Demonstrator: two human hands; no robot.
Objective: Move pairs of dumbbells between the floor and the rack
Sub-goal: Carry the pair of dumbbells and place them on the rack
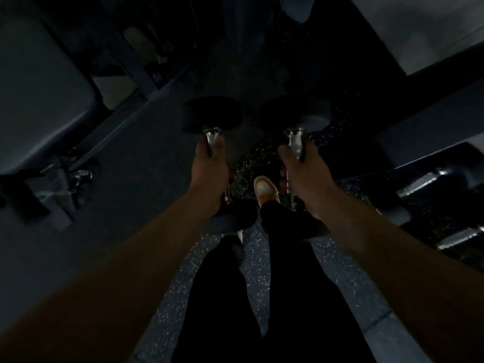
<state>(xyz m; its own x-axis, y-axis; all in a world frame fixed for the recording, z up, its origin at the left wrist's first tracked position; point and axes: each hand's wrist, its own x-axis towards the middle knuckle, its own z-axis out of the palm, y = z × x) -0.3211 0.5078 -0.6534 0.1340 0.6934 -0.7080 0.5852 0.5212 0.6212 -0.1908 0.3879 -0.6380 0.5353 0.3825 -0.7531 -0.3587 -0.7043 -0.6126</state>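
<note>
The scene is dim. My left hand (pixel 210 176) is closed around the chrome handle of a black dumbbell (pixel 209 115), whose far head points forward and whose near head hangs below my wrist. My right hand (pixel 303 176) grips the handle of a second black dumbbell (pixel 297 112) in the same way. Both dumbbells hang in the air above the speckled floor (pixel 251 260), side by side and apart. At the right edge, chrome handles of other dumbbells (pixel 419 186) show on what looks like a rack.
My legs in black trousers (pixel 262 297) and an orange-and-white shoe (pixel 265 189) are below the hands. A padded bench (pixel 39 100) with its frame stands at the left. A dark beam (pixel 424 85) crosses the upper right.
</note>
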